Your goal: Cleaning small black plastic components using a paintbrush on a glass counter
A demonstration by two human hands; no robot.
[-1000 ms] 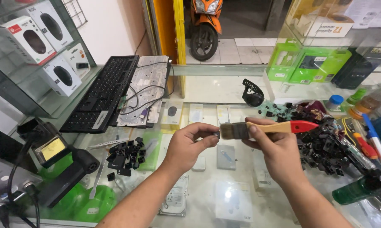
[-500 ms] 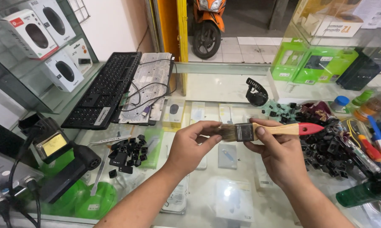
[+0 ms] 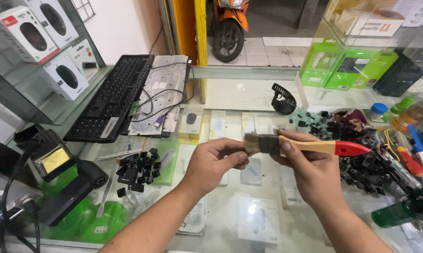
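Observation:
My right hand [image 3: 314, 175] grips a flat paintbrush [image 3: 310, 145] by its wooden handle, whose red end points right. The pale bristles rest against the fingertips of my left hand [image 3: 216, 161]. Those fingers are curled and pinched together on a small dark piece that is almost wholly hidden by fingers and bristles. Both hands hover above the glass counter [image 3: 249, 93], near its middle.
A black keyboard [image 3: 108, 103] and a grey keyboard sheet with wires [image 3: 162, 93] lie at the back left. Black keycaps are piled at the left [image 3: 139, 168] and right [image 3: 361, 159]. Around them are a black wristwatch [image 3: 284, 100], a tool with a yellow screen [image 3: 52, 159], green bowls [image 3: 99, 220] and screwdrivers [image 3: 410, 161].
Both hands stay together with the same grips. The bristles have edged slightly left against my left fingertips, and the view has shifted a little.

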